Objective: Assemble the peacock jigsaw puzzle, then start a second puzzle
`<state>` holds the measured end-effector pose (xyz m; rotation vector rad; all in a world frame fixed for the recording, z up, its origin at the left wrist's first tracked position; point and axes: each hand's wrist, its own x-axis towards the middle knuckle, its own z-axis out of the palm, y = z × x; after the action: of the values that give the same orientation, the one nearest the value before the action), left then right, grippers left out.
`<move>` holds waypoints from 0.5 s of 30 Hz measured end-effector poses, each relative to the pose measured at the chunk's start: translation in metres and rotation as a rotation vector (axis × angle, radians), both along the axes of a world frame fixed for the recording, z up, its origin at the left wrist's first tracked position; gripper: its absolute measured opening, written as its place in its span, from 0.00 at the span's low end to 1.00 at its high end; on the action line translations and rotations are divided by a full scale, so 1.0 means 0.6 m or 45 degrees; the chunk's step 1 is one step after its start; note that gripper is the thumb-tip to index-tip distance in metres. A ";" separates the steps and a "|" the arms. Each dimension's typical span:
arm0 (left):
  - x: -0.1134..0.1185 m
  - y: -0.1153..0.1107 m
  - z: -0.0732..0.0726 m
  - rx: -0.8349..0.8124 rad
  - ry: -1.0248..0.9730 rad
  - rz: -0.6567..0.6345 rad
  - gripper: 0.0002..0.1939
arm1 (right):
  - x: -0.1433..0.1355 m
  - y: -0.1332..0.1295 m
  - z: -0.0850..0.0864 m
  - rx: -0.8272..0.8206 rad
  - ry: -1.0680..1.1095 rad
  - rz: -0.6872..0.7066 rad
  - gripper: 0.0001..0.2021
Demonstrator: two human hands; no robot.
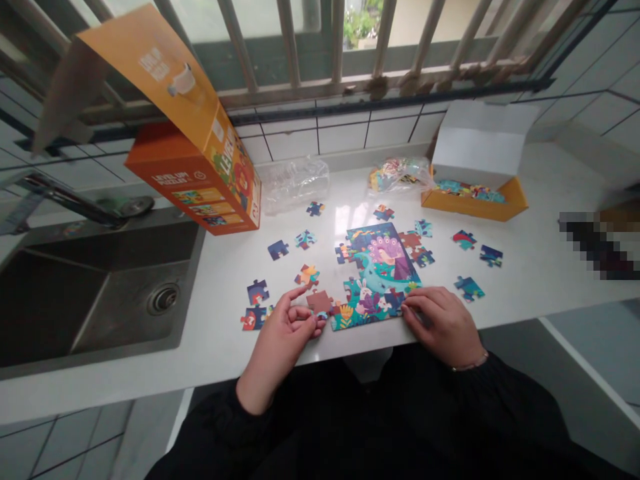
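Observation:
A partly assembled jigsaw puzzle (385,267) lies on the white counter, showing a peacock, a rabbit and plants. At its lower right edge, my right hand (443,323) has thumb and fingers pinched together on a dark blue puzzle piece (393,302). My left hand (280,340) is at the lower left, its thumb and curled fingers at the edge of a brown puzzle piece (319,302). The left index finger reaches out beside an orange piece (307,276). Two joined pieces with a red figure (255,317) lie left of that hand.
Loose pieces (470,288) are scattered around the puzzle. Behind stand a tall orange puzzle box (200,180) and a low open box (475,200) of pieces. Clear plastic wrap (297,185) and a bag of pieces (400,175) lie between them. A sink (135,287) is at left.

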<state>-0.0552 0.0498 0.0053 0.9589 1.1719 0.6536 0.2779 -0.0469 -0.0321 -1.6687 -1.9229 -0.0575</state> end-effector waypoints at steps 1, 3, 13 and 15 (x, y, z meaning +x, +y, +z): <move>-0.001 0.000 -0.002 -0.006 0.002 0.011 0.44 | 0.000 0.001 0.000 -0.004 0.001 0.000 0.02; -0.005 0.001 -0.006 -0.023 0.031 0.012 0.41 | 0.000 0.001 -0.001 -0.009 -0.001 0.003 0.02; -0.010 0.009 -0.009 -0.035 0.164 -0.037 0.32 | -0.004 0.002 0.002 -0.030 -0.003 -0.030 0.02; -0.008 0.007 -0.008 -0.027 0.210 -0.005 0.31 | -0.004 0.002 0.002 -0.035 -0.004 -0.035 0.02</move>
<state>-0.0602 0.0537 0.0004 1.0113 1.3195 0.5658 0.2757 -0.0456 -0.0308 -1.7146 -1.9114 -0.0448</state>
